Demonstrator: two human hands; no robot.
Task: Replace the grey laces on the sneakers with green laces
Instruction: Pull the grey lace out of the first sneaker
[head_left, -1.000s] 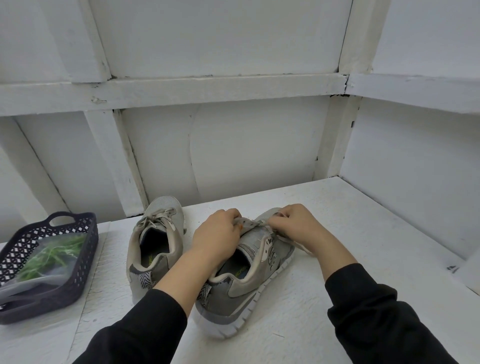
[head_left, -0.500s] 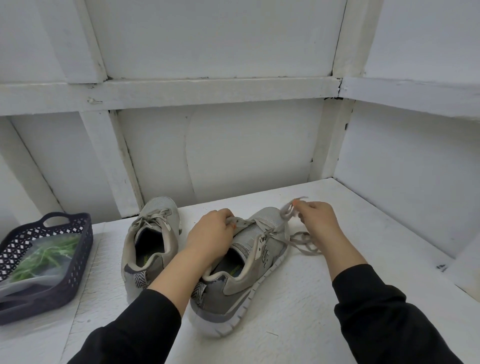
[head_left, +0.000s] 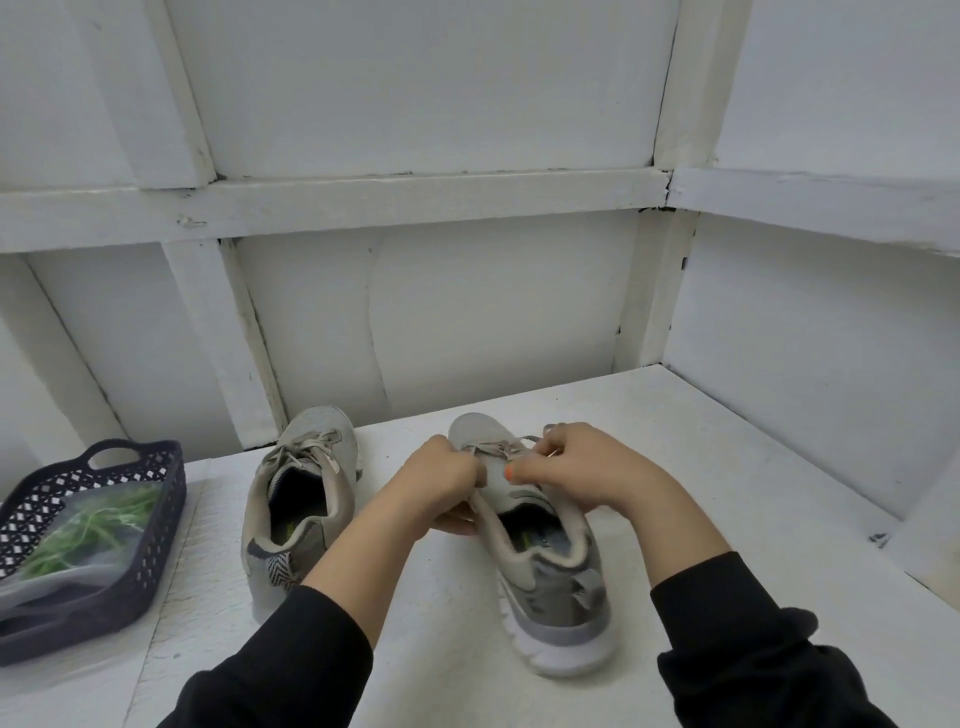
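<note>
Grey mesh sneaker (head_left: 550, 587) with a thick white sole stands on a white painted bench (head_left: 701, 467), toe pointing away from the person, gripped by both hands. The left hand (head_left: 441, 480) is clenched on the sneaker's left side by the tongue, fingers curled in. The right hand (head_left: 592, 470) reaches over from the other side and pinches the grey lace (head_left: 496, 447) at the upper eyelets, its thumb lying on the tongue. The lace is threaded across the front of the shoe. A second grey sneaker (head_left: 301, 493), laced and tied, sits just to the left, apart from the hands. At the bench's far left edge a dark perforated plastic basket (head_left: 166, 519) holds a clear plastic bag (head_left: 31, 582) with the green laces (head_left: 98, 525) inside. Black sleeves (head_left: 291, 660) cover both forearms. A white panelled wall (head_left: 493, 312) rises behind the bench.
</note>
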